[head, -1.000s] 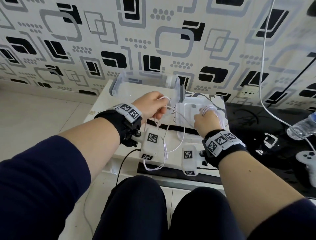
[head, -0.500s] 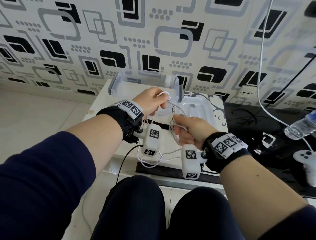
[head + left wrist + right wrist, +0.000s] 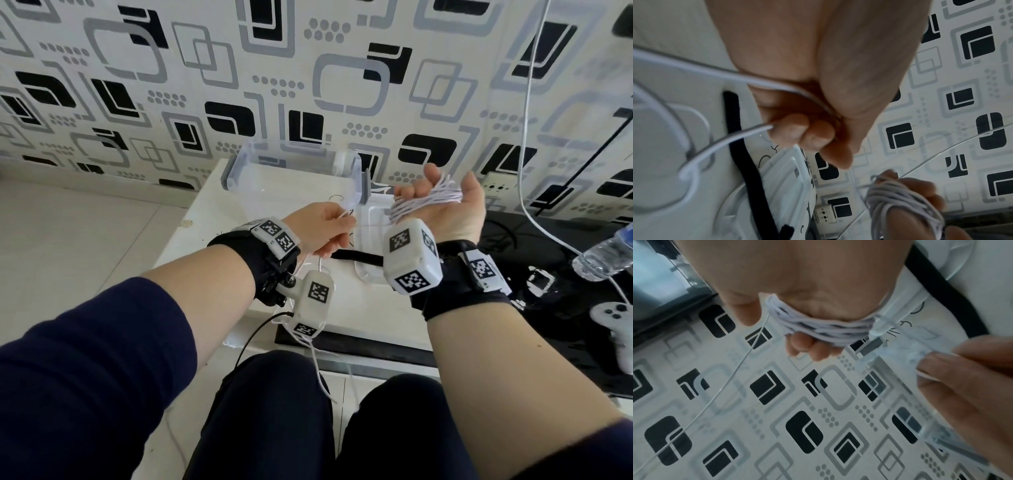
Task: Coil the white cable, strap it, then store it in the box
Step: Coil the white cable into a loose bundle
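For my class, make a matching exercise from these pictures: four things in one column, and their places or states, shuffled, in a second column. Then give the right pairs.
Things
1. thin white cable
2. flat black strap
3. clear plastic box
4. left hand

Places or states
A. open-topped, by the patterned wall
B. wound around the right hand
C. pinching the cable's loose strand
D. lying flat on the white table

Pairs: 1-B, 2-D, 3-A, 4-C

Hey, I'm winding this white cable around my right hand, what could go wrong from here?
1. The white cable is wound around the right hand, whose palm faces up with loosely bent fingers; the turns may slip off or loosen before strapping.
2. A loose tail hangs from the left hand over the table edge toward the lap; it might snag on the wrist camera.
3. The black strap lies on the table; with both hands busy, reaching for it could let the coil spring apart.
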